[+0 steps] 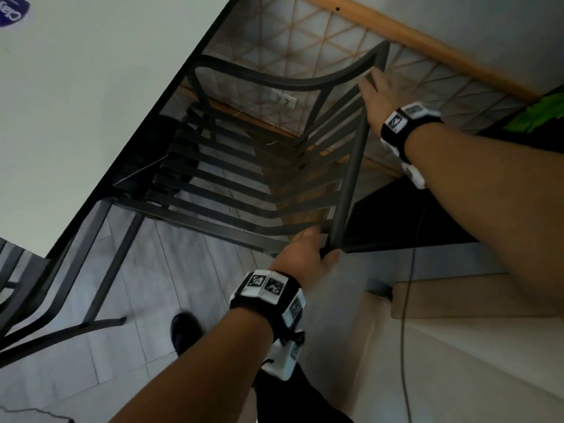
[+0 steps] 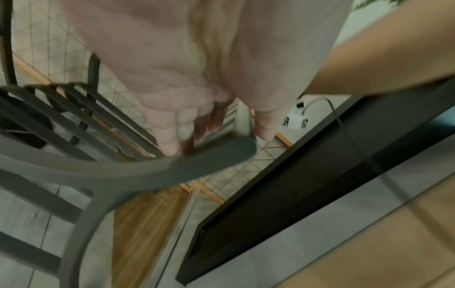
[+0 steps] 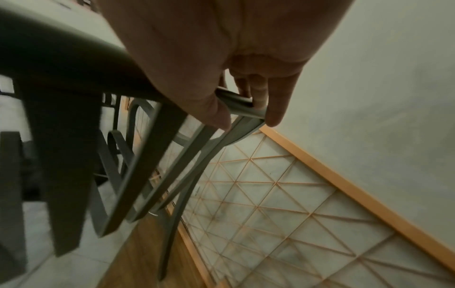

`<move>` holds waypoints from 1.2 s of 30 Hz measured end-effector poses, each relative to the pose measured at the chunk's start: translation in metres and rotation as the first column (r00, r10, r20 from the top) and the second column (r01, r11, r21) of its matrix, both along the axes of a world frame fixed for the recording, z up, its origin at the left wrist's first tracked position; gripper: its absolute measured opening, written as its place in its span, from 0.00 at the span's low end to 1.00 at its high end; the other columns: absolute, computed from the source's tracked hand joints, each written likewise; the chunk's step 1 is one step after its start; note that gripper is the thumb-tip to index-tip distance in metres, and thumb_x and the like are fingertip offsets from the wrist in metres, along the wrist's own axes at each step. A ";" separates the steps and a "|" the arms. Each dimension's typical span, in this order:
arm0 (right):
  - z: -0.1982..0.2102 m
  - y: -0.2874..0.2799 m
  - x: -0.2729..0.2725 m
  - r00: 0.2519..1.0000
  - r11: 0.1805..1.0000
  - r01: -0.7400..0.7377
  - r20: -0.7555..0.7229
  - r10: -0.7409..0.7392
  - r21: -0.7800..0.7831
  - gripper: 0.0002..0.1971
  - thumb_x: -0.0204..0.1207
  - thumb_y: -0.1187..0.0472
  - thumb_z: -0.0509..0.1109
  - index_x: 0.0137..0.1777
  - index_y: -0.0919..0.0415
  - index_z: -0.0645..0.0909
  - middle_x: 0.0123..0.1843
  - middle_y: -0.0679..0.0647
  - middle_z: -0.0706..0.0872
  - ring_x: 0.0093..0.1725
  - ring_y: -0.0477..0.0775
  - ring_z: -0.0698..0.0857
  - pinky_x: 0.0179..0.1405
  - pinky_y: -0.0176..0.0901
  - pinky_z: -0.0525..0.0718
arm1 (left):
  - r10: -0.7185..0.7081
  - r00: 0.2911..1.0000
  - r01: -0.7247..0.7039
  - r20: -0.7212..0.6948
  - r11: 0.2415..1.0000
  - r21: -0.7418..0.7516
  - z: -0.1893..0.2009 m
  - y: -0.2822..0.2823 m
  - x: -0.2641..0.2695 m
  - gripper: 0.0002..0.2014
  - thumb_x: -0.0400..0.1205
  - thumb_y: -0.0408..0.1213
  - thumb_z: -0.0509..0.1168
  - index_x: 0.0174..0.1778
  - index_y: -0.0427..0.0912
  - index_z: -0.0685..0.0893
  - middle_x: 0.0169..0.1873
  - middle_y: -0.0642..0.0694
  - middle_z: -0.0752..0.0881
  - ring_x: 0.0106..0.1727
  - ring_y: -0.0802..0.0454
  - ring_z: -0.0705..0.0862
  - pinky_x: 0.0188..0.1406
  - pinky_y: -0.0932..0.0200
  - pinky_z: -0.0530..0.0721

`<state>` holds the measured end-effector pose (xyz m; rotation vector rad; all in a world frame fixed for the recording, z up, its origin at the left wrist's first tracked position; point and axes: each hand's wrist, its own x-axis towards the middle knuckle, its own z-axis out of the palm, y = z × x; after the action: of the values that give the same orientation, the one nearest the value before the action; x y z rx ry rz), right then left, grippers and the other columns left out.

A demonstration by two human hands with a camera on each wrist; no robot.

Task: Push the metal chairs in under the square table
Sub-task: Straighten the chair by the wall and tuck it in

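Note:
A dark grey metal chair [image 1: 232, 184] with a slatted seat and back stands partly under the white square table [image 1: 91, 102]. Its backrest top rail [image 1: 351, 166] runs away from me. My left hand [image 1: 322, 244] grips the near end of that rail, fingers over it and thumb on the other side. In the left wrist view the left hand [image 2: 219, 140] straddles the rail's corner [image 2: 221, 154]. My right hand [image 1: 370, 87] holds the far end of the rail. The right wrist view shows the right hand [image 3: 248, 118] with thumb and fingers either side of the chair frame [image 3: 236, 105].
A second metal chair [image 1: 21, 288] stands at the lower left by the table's corner. A low black unit [image 1: 412, 215] sits right of the chair, with a cable [image 1: 406, 331] and a green plant [image 1: 537, 114] nearby. My dark shoe [image 1: 186, 331] is on the grey tiles.

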<state>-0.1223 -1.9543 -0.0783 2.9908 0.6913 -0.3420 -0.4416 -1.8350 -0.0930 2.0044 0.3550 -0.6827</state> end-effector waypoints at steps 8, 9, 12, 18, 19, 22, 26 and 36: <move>0.016 -0.030 -0.130 0.930 0.928 0.352 -0.153 -0.333 0.121 0.25 0.78 0.62 0.57 0.76 0.53 0.62 0.75 0.63 0.68 0.70 0.72 0.73 0.67 0.63 0.77 | 0.069 0.984 -0.039 -0.164 0.983 0.178 0.038 0.123 -0.101 0.21 0.85 0.53 0.64 0.73 0.50 0.78 0.62 0.50 0.88 0.62 0.51 0.87 0.64 0.53 0.83; 0.012 -0.037 -0.151 0.915 0.923 0.374 -0.194 -0.352 0.087 0.24 0.79 0.59 0.56 0.75 0.52 0.63 0.74 0.62 0.69 0.69 0.71 0.75 0.66 0.63 0.78 | 0.098 0.973 -0.053 -0.209 0.976 0.212 0.037 0.139 -0.117 0.21 0.85 0.52 0.65 0.73 0.49 0.78 0.61 0.49 0.88 0.60 0.50 0.87 0.62 0.54 0.83; -0.001 -0.046 -0.213 0.882 0.938 0.346 -0.331 -0.335 -0.029 0.16 0.79 0.56 0.59 0.66 0.55 0.75 0.66 0.62 0.78 0.60 0.70 0.81 0.57 0.58 0.83 | 0.117 0.937 -0.020 -0.330 0.958 0.286 0.034 0.178 -0.156 0.22 0.86 0.51 0.64 0.75 0.47 0.77 0.63 0.46 0.88 0.61 0.47 0.86 0.62 0.54 0.82; -0.037 -0.063 -0.340 0.725 0.971 0.109 -0.651 -0.223 -0.211 0.13 0.80 0.56 0.63 0.61 0.57 0.80 0.62 0.60 0.85 0.61 0.63 0.83 0.51 0.48 0.77 | 0.116 0.880 0.059 -0.460 0.935 0.349 0.015 0.227 -0.192 0.24 0.86 0.53 0.64 0.75 0.45 0.78 0.64 0.45 0.87 0.60 0.46 0.85 0.63 0.54 0.80; -0.042 -0.065 -0.352 0.675 0.962 0.130 -0.688 -0.265 -0.242 0.12 0.80 0.56 0.62 0.60 0.55 0.80 0.64 0.60 0.84 0.62 0.62 0.83 0.53 0.47 0.77 | 0.108 0.875 0.068 -0.472 0.938 0.341 0.013 0.235 -0.191 0.24 0.86 0.53 0.64 0.75 0.45 0.77 0.63 0.46 0.87 0.57 0.47 0.84 0.62 0.55 0.79; -0.048 -0.071 -0.380 0.575 0.942 0.131 -0.751 -0.326 -0.309 0.15 0.82 0.57 0.57 0.63 0.60 0.77 0.66 0.62 0.82 0.63 0.62 0.82 0.54 0.44 0.77 | 0.100 0.865 0.080 -0.491 0.940 0.333 0.005 0.253 -0.184 0.23 0.87 0.52 0.63 0.75 0.44 0.77 0.60 0.47 0.87 0.58 0.47 0.84 0.60 0.57 0.78; -0.038 -0.068 -0.377 0.583 0.934 0.205 -0.730 -0.358 -0.294 0.12 0.82 0.57 0.56 0.59 0.61 0.77 0.63 0.62 0.83 0.51 0.57 0.81 0.47 0.43 0.74 | 0.076 0.879 0.108 -0.471 0.930 0.352 -0.008 0.270 -0.161 0.23 0.87 0.51 0.63 0.75 0.45 0.77 0.60 0.47 0.88 0.63 0.45 0.86 0.61 0.56 0.80; 0.021 -0.057 -0.173 0.761 0.858 0.509 -0.433 -0.483 -0.062 0.18 0.81 0.52 0.63 0.70 0.54 0.76 0.67 0.58 0.83 0.63 0.63 0.83 0.60 0.50 0.82 | -0.073 0.930 0.183 -0.361 0.942 0.281 0.014 0.196 -0.052 0.27 0.83 0.59 0.62 0.76 0.50 0.76 0.69 0.46 0.84 0.68 0.46 0.84 0.69 0.51 0.81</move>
<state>-0.2958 -2.0110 -0.0576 3.1308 -0.1223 -1.0604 -0.4933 -1.6387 -0.0785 2.2165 0.5718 -1.1305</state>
